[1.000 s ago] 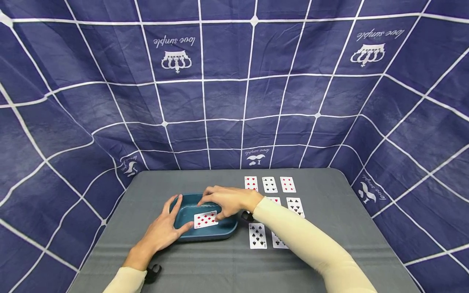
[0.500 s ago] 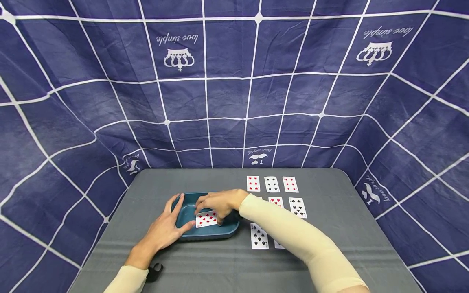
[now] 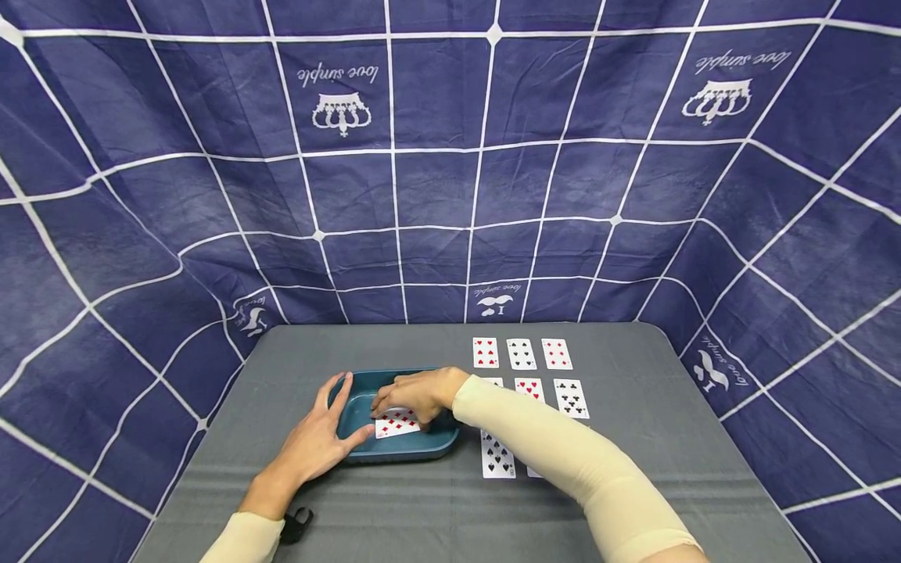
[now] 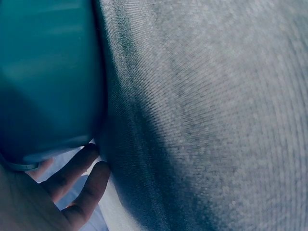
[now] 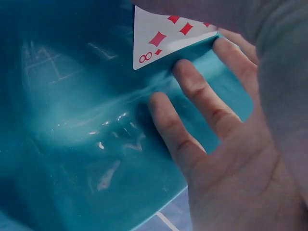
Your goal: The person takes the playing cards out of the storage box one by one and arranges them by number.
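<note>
A teal tray [image 3: 422, 452] with raised walls lies on the left half of the table. My left hand [image 3: 310, 442] holds its left end, fingers spread over the far side and thumb at the near rim. In the left wrist view, the left fingers [image 4: 91, 185] sit against the tray's outer wall. My right hand [image 3: 415, 395] reaches into the tray and pinches a playing card [image 3: 394, 424] with red diamonds. The right wrist view shows this card [image 5: 159, 41] by its corner, fingertips along one edge; the thumb side partly covers it.
Right of the tray, several face-up playing cards lie in rows, among them a hearts card [image 3: 486, 353], a clubs card [image 3: 571, 399] and a spades card [image 3: 498, 457]. My right sleeve [image 3: 556, 453] hides some. Blue checked cloth [image 3: 450, 188] surrounds the grey table [image 3: 619, 485].
My right hand has moved left and closer over the diamonds card, its fingers now at the card's far edge. The left hand keeps its place on the tray.
</note>
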`<state>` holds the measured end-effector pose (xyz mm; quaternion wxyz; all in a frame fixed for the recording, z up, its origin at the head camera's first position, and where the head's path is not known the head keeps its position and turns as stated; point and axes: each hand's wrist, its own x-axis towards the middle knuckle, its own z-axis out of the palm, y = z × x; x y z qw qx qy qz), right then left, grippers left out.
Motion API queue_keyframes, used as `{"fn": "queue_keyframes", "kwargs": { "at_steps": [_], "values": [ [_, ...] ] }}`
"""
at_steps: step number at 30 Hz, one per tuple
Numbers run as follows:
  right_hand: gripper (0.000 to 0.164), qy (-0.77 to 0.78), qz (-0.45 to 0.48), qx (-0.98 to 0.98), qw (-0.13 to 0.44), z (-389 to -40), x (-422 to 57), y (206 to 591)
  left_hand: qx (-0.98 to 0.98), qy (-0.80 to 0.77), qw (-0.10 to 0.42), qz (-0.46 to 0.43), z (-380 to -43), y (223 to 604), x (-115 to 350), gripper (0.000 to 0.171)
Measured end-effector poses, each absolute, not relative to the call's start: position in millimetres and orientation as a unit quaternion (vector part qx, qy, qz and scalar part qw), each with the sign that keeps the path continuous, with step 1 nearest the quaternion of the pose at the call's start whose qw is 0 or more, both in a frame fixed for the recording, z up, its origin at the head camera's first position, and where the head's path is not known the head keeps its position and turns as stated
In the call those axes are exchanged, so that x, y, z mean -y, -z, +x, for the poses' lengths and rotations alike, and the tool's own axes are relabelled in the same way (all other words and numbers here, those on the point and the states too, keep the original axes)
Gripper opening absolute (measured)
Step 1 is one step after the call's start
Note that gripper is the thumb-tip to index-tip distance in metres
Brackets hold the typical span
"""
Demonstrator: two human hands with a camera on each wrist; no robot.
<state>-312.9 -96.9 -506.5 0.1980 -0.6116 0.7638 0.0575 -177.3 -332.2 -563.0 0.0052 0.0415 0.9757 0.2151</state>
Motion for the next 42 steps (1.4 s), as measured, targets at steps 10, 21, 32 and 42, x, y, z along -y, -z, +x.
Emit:
{"fn": "queue_keyframes", "kwargs": {
  "at_steps": [10,21,32,42],
  "values": [
    [0.091,-0.093,-0.614,-0.768,0.158,-308.7,101.4,506.5,-0.975,-0.218,0.007,0.037,-176.9,561.3,331.8,0.113],
    [0.087,-0.068,-0.589,-0.788,0.163,-307.0,104.1,505.1,-0.974,-0.221,0.0,0.04,-178.4,562.7,332.7,0.113],
    [0.078,-0.064,-0.569,-0.803,0.163,-306.9,103.2,508.8,-0.974,-0.223,0.005,0.035,-176.1,562.3,330.8,0.112],
    [0.064,-0.04,-0.555,-0.815,0.162,-309.3,100.5,509.7,-0.973,-0.227,0.002,0.037,-175.5,560.7,331.1,0.112]
  ]
}}
